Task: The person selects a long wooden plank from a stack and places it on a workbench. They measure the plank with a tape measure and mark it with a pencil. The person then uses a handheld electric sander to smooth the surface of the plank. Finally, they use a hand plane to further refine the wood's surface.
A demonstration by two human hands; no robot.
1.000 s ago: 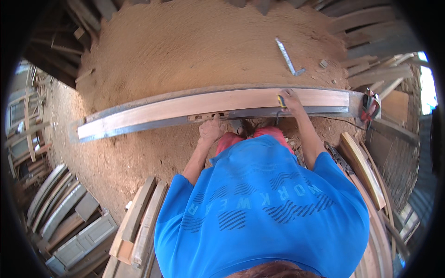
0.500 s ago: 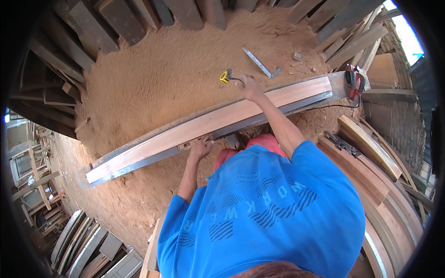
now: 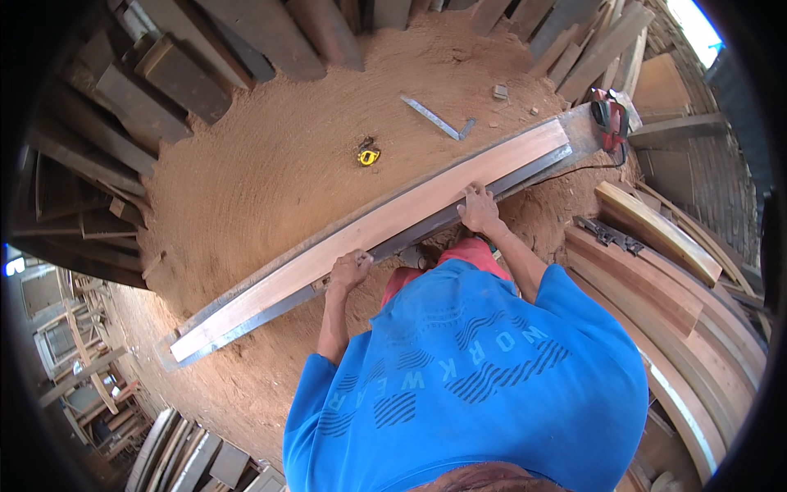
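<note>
A long pale wooden plank (image 3: pixel 402 220) lies slantwise in front of me on a grey, longer board (image 3: pixel 525 179). My left hand (image 3: pixel 350 269) is at the plank's near edge, left of its middle, with fingers curled over it. Farther right, my right hand (image 3: pixel 479 208) grips the same edge, its fingertips on the top face. Partly hidden by my left wrist is a small wooden piece (image 3: pixel 320 284) beside the plank. A yellow and black tape measure (image 3: pixel 368 153) rests on the sawdust beyond the plank. To its right lies a metal angle tool (image 3: pixel 436 119).
A red and black power tool (image 3: pixel 609 123) with a cord sits at the board's right end. Stacked timber (image 3: pixel 635 271) with a dark metal tool (image 3: pixel 607 234) on it stands at my right. Dark planks (image 3: pixel 184 78) lean around the sawdust-covered ground (image 3: pixel 279 156). A small block (image 3: pixel 500 92) lies far off.
My right hand has let go of the tape measure, now on the sawdust, and come back to the plank's near edge. My left hand has moved from beside the small wooden piece onto the plank.
</note>
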